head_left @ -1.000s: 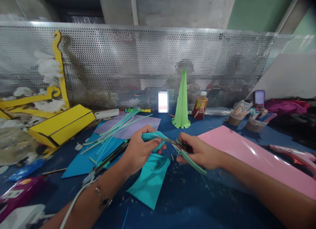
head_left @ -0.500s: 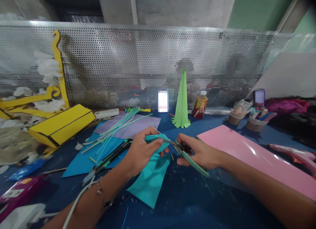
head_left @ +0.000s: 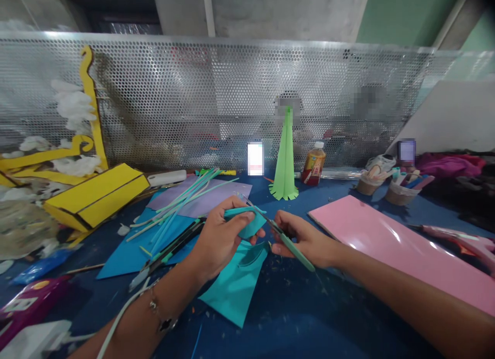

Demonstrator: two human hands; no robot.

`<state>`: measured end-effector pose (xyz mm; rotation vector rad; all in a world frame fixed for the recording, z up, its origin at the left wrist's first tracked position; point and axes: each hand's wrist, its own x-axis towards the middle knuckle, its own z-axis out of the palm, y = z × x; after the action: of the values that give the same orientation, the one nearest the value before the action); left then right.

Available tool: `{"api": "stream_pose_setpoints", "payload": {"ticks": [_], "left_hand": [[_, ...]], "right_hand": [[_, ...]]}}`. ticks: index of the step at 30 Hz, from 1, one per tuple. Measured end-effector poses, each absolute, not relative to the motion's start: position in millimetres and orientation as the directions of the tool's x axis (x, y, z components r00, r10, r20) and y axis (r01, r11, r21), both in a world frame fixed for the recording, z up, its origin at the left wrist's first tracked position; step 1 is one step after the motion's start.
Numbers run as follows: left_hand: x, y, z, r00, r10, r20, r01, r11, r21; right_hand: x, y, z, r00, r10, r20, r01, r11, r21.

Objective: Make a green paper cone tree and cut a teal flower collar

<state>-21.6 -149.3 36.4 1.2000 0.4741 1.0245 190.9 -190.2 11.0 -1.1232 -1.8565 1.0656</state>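
Note:
My left hand (head_left: 220, 238) pinches a small teal paper piece (head_left: 247, 221) above the blue table. My right hand (head_left: 305, 240) grips green-handled scissors (head_left: 288, 241), whose blades run up and left through the edge of that piece. Directly below both hands a larger teal paper sheet (head_left: 234, 289) with a curved cut-out lies flat on the table. A bracelet and a white cable cross my left wrist.
A pink sheet (head_left: 402, 250) lies at the right, and a blue sheet (head_left: 131, 250) with several teal paper sticks (head_left: 181, 204) at the left. A green paper cone (head_left: 285, 165), a bottle (head_left: 313, 165), cups of pens (head_left: 398, 191) and a yellow cardboard shape (head_left: 93, 194) stand before the perforated metal screen.
The scissors' blades have moved further up and left into the small teal piece. My right hand has shifted slightly left toward my left hand.

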Motion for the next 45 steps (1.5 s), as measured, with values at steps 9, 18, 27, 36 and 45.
{"api": "stream_pose_setpoints", "payload": {"ticks": [9,18,27,36,45], "left_hand": [[-22.1,-155.3,32.9,0.537,0.818,0.205,-0.305,-0.038,0.952],[-17.6,-164.2,37.8,0.485,0.848,0.215,-0.409,0.003,0.912],[-15.9,-155.2,34.2,0.459,0.879,0.127,-0.466,0.117,0.877],[-17.3,-145.1,29.9,0.395,0.919,0.006,-0.448,0.187,0.874],[-16.3,-145.7,19.1,0.325,0.94,0.1,-0.124,-0.063,0.99]], "right_hand": [[188.2,-195.9,19.7,-0.338,0.925,0.171,0.382,0.301,-0.874],[159.5,-192.8,-2.1,-0.214,0.956,0.199,0.017,0.207,-0.978],[205.4,-168.5,3.9,0.066,0.974,0.218,0.446,0.166,-0.88],[243.4,-156.2,5.1,0.005,0.992,0.129,0.946,0.037,-0.323],[224.5,-171.3,15.3,-0.282,0.843,0.459,0.9,0.398,-0.178]]}}
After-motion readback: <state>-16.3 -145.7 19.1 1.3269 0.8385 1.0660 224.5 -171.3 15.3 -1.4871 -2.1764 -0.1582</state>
